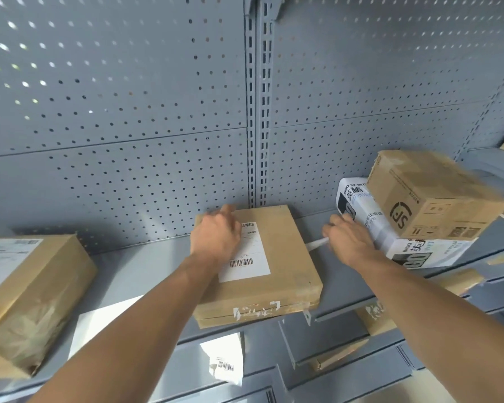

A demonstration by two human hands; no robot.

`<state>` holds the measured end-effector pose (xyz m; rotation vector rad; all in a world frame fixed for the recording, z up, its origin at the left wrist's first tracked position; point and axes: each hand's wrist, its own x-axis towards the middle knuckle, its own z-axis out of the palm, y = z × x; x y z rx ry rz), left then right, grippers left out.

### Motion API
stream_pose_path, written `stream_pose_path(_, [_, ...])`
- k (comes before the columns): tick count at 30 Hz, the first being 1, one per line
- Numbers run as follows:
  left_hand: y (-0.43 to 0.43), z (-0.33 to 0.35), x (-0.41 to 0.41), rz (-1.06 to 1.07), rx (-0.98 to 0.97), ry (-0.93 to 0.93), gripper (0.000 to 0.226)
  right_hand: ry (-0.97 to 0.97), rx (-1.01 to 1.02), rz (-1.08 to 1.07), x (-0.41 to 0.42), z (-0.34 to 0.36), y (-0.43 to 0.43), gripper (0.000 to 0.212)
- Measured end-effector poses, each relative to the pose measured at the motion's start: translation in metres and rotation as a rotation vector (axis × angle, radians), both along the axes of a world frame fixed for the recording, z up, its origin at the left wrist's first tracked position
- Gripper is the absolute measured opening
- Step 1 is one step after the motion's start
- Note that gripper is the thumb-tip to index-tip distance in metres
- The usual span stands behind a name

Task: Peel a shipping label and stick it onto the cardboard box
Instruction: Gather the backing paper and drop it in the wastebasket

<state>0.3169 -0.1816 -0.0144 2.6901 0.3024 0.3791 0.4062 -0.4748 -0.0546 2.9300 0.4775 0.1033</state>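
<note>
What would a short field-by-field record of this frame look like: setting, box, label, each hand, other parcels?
setting: grey metal shelf with a perforated back panel
box: flat cardboard box lying on the shelf
label: white shipping label flat on the box top, partly under the left hand
left hand: left hand pressing on the label's upper left part
right hand: right hand beside the box, holding a thin white strip
other parcels: labelled box at left; brown box on a white package at right
</note>
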Motion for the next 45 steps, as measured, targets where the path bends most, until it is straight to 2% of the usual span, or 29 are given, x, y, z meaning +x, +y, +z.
stream_pose_path(3, [-0.011, 0.004, 0.003, -0.045, 0.037, -0.020, 0.035, -0.092, 0.085, -0.034, -0.001, 0.010, -0.007, 0.020])
stream_pose_path(7, [-0.037, 0.011, 0.008, -0.130, -0.027, -0.021, 0.035, -0.172, 0.357, -0.090, -0.013, 0.028, -0.018, 0.009])
stream_pose_path(11, [-0.065, 0.018, 0.004, -0.255, -0.048, -0.037, 0.045, -0.224, 0.488, -0.147, -0.034, 0.042, -0.030, 0.013])
stream_pose_path(18, [-0.120, 0.015, -0.001, -0.487, -0.113, -0.122, 0.042, -0.264, 0.710, -0.260, -0.095, 0.054, -0.054, 0.023])
stream_pose_path(21, [-0.152, 0.008, -0.005, -0.583, -0.219, -0.145, 0.042, -0.274, 0.674, -0.298, -0.129, 0.049, -0.073, 0.022])
stream_pose_path(25, [-0.196, 0.005, -0.019, -0.734, -0.239, -0.130, 0.038, -0.242, 0.575, -0.387, -0.169, 0.038, -0.113, 0.028])
stream_pose_path(28, [-0.227, -0.001, -0.032, -0.826, -0.285, -0.108, 0.044, -0.249, 0.559, -0.497, -0.200, 0.033, -0.138, 0.023])
stream_pose_path(34, [-0.292, -0.027, -0.059, -1.008, -0.382, -0.098, 0.034, -0.263, 0.579, -0.645, -0.259, 0.008, -0.182, 0.021])
stream_pose_path(41, [-0.348, -0.096, -0.099, -1.174, -0.397, 0.105, 0.037, -0.250, 0.615, -0.817, -0.319, -0.056, -0.218, 0.022])
stream_pose_path(45, [-0.366, -0.149, -0.108, -1.214, -0.299, 0.233, 0.041, -0.204, 0.642, -0.882, -0.343, -0.116, -0.228, 0.029])
